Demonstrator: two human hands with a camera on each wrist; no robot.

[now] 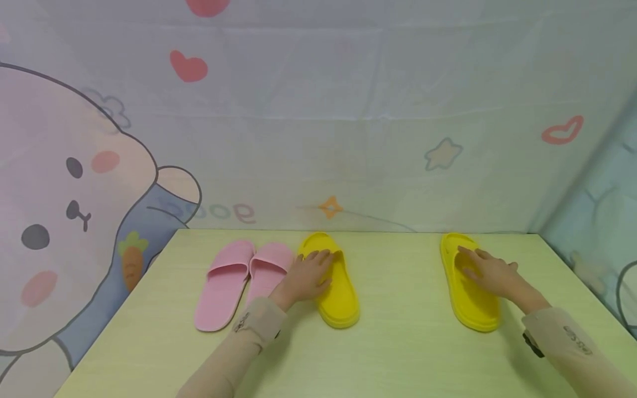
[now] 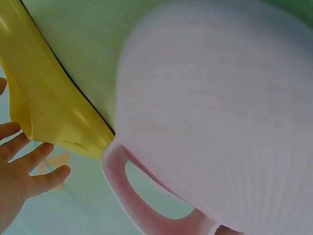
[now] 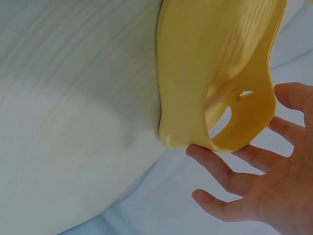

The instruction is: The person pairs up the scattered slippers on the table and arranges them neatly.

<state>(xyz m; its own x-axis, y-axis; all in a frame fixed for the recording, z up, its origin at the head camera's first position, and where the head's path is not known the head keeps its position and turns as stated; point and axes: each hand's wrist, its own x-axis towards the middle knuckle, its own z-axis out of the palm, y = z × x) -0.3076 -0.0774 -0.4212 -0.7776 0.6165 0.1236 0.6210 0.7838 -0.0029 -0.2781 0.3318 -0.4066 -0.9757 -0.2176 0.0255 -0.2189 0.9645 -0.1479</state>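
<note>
In the head view my left hand [image 1: 303, 279] is over the strap end of a yellow slipper [image 1: 340, 298], its fingers spread. The left wrist view shows those fingers [image 2: 33, 157] at the edge of the strap, not curled round it. Farther right, my right hand [image 1: 492, 275] hovers at the strap of the other yellow slipper [image 1: 473, 301]. Its fingers [image 3: 210, 164] are spread and slightly bent by the strap's rim in the right wrist view; whether they press on it I cannot tell. Both yellow slippers lie sole down, toes toward the backdrop.
A pair of pink slippers [image 1: 219, 301] lies side by side left of my left hand, one partly behind that arm. The pale table [image 1: 398, 354] ends at a printed cloth backdrop [image 1: 348, 110]. A dark cable [image 1: 620, 296] hangs at the right edge.
</note>
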